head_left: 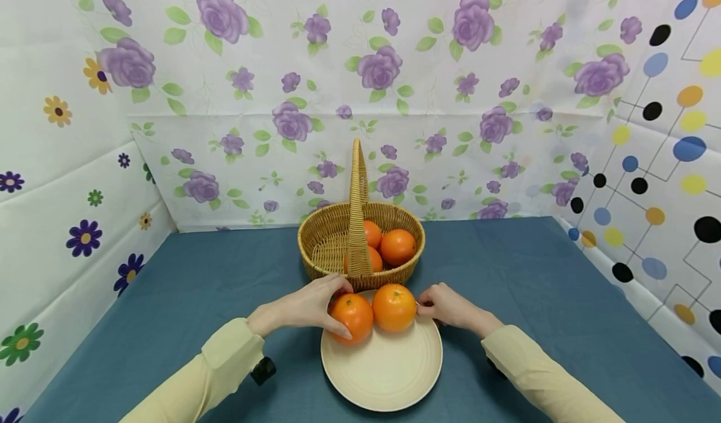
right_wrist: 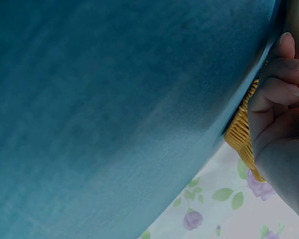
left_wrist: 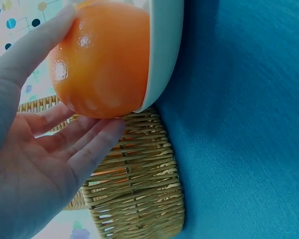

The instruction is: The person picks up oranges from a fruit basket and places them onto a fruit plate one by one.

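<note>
My left hand (head_left: 321,302) holds an orange (head_left: 352,318) at the back left of a round cream plate (head_left: 383,379), thumb in front and fingers behind. The left wrist view shows that orange (left_wrist: 104,59) between the thumb and the fingertips, against the plate's side (left_wrist: 167,45). A second orange (head_left: 394,308) sits beside it on the plate. At the plate's right rim, my right hand (head_left: 450,307) pinches the edge with curled fingers. The right wrist view shows this hand (right_wrist: 284,104) only partly, at the frame's right edge.
A wicker basket (head_left: 323,266) with a tall handle stands just behind the plate and holds several oranges (head_left: 398,247) on its right side. Blue cloth (head_left: 225,266) covers the table. Flowered sheets (head_left: 338,66) hang at the back, with patterned sheets on both sides.
</note>
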`<state>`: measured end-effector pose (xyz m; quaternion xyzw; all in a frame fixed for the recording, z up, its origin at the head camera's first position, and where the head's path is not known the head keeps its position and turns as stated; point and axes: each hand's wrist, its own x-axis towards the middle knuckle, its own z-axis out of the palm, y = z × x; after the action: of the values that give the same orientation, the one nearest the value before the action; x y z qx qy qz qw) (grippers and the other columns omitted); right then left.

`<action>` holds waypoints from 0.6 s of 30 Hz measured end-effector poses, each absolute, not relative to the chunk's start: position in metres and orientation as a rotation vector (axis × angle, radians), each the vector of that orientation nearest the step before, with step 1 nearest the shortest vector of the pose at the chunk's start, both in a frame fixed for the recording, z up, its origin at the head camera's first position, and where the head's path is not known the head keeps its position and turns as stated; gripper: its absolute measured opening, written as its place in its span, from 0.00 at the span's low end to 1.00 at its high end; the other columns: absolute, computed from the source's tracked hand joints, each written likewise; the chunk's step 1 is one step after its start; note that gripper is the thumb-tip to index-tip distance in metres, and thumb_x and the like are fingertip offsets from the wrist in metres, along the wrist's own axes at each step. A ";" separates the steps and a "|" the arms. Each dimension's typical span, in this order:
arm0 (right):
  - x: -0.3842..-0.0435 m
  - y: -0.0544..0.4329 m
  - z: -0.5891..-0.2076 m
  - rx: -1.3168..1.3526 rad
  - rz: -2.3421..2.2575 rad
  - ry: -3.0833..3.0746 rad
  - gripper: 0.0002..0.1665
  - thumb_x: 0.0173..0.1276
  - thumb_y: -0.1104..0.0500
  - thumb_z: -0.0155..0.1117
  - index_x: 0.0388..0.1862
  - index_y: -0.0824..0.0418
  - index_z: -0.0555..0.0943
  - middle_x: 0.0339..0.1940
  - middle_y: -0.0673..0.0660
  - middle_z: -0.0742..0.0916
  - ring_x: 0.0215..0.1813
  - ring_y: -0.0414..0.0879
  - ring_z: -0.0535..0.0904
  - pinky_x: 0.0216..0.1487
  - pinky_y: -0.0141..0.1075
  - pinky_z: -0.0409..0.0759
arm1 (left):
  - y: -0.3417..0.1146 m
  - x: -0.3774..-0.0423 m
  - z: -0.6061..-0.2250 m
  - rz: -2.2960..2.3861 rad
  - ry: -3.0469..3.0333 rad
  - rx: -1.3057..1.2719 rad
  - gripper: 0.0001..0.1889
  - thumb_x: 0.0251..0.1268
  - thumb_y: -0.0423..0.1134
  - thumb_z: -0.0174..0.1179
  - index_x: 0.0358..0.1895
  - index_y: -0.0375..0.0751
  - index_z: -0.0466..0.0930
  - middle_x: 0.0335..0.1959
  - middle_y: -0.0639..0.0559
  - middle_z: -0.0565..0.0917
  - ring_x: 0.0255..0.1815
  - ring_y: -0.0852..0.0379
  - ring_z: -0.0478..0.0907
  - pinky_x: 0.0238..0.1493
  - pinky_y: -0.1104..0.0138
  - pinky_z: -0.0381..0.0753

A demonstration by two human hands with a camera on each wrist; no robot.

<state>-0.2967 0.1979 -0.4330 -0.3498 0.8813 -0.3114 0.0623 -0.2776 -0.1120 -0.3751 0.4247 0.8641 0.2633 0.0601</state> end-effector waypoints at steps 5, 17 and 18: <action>-0.296 0.197 -0.432 -1.060 -0.952 2.653 0.15 0.63 0.65 0.57 0.17 0.55 0.77 0.08 0.46 0.71 0.09 0.37 0.64 0.11 0.30 0.65 | -0.114 -0.277 -0.374 0.812 2.603 1.275 0.36 0.40 0.55 0.70 0.51 0.38 0.68 0.45 0.52 0.69 0.44 0.56 0.69 0.47 0.64 0.69; -0.296 0.198 -0.434 -1.030 -0.945 2.658 0.15 0.63 0.65 0.56 0.16 0.53 0.76 0.08 0.45 0.71 0.09 0.37 0.64 0.11 0.30 0.64 | -0.117 -0.278 -0.369 0.836 2.583 1.275 0.38 0.41 0.54 0.70 0.54 0.34 0.67 0.46 0.46 0.70 0.45 0.49 0.69 0.47 0.60 0.69; -0.296 0.198 -0.434 -1.030 -0.945 2.659 0.15 0.63 0.65 0.56 0.16 0.53 0.76 0.08 0.46 0.71 0.09 0.37 0.64 0.11 0.30 0.64 | -0.117 -0.278 -0.369 0.842 2.582 1.276 0.38 0.42 0.54 0.70 0.54 0.34 0.67 0.46 0.46 0.70 0.45 0.48 0.69 0.47 0.59 0.69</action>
<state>-0.2963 0.1980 -0.4337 -0.3420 0.8831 -0.3139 0.0685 -0.2777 -0.1168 -0.3688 0.4241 0.8584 0.2799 0.0706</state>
